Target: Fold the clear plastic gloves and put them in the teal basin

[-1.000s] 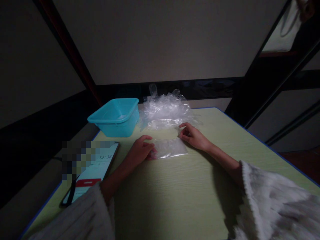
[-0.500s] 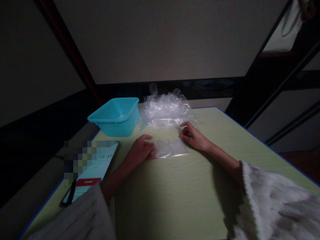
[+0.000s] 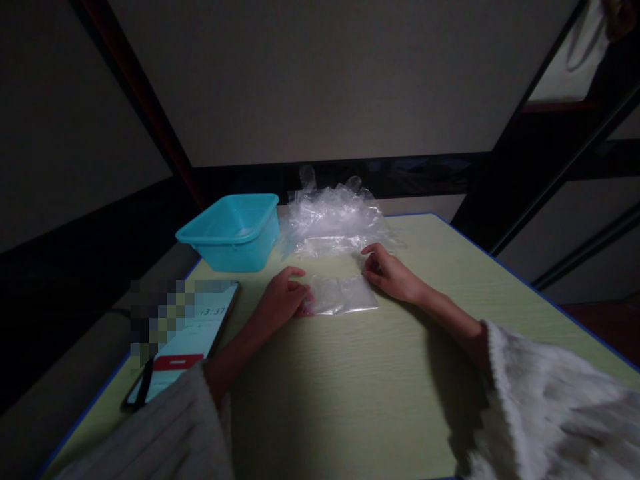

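Observation:
A folded piece of clear plastic, which looks like a disposable plastic glove [image 3: 345,297], lies flat as a rough rectangle on the table between my hands. My left hand [image 3: 281,297] has its thumb and fingers closed on the left end, where a pinkish patch shows. At the upper right corner, my right hand [image 3: 393,273] pinches the plastic with curled fingers, its index finger raised; the exact contact is partly hidden. Just behind lies a crumpled heap of clear plastic gloves [image 3: 337,217], with rounded finger tips sticking up.
A turquoise plastic basket [image 3: 230,247] stands at the back left, beside the heap. The phone [image 3: 195,340] with a lit screen lies at left, partly under my left sleeve. The pale table [image 3: 330,400] has a blue edge, and a panel wall [image 3: 340,80] rises behind it.
Almost nothing differs. Both hands and the folded plastic keep their places, with only a very slight shift of the whole view.

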{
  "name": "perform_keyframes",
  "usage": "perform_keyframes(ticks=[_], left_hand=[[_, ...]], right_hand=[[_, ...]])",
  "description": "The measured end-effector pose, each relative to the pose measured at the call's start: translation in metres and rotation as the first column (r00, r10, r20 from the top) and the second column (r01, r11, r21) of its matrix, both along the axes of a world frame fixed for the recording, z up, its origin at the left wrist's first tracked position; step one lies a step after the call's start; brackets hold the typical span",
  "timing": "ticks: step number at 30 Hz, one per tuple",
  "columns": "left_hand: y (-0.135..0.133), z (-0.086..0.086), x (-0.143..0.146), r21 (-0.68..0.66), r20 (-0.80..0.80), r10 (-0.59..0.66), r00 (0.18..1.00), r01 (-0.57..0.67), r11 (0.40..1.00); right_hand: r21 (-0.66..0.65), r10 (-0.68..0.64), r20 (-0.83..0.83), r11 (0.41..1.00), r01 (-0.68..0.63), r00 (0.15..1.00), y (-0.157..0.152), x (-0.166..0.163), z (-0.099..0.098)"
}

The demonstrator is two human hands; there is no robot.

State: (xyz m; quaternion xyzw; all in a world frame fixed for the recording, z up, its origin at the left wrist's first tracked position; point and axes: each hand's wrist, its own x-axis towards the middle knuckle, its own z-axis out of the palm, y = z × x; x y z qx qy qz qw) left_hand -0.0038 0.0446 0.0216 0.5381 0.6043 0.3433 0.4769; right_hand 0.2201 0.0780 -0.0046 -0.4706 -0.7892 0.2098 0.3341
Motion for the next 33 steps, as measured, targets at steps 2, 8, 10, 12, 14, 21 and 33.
perform_keyframes(ticks=[2,8,10,12,14,21,33], left_hand=[[0.0,0.0,0.0,0.003,0.0,-0.001,1.0,0.001,1.0],[0.0,0.001,0.002,0.001,-0.012,-0.002,1.0,0.002,1.0],[0.0,0.001,0.002,-0.001,-0.018,-0.004,1.0,0.004,1.0],[0.0,0.0,0.002,-0.001,-0.025,-0.008,1.0,0.008,1.0],[0.0,0.001,0.001,0.001,-0.032,-0.01,0.999,0.01,1.0],[-0.002,0.006,-0.001,-0.007,-0.116,-0.004,0.993,0.003,1.0],[-0.016,0.001,-0.004,0.439,-0.557,0.112,0.823,0.177,0.881]], right_hand=[[0.037,-0.007,0.032,0.999,0.006,0.999,-0.005,-0.001,0.006],[0.071,0.238,0.223,0.963,-0.259,0.945,-0.029,-0.011,0.021],[-0.016,0.31,0.352,0.945,-0.326,0.883,-0.035,-0.012,0.018],[-0.098,0.352,0.469,0.932,-0.348,0.81,-0.039,-0.011,0.014],[-0.145,0.378,0.537,0.922,-0.358,0.754,-0.041,-0.008,0.011],[-0.17,0.372,0.599,0.924,-0.342,0.709,-0.042,-0.005,0.012],[-0.117,0.342,0.583,0.933,-0.341,0.737,-0.042,-0.005,0.009]])
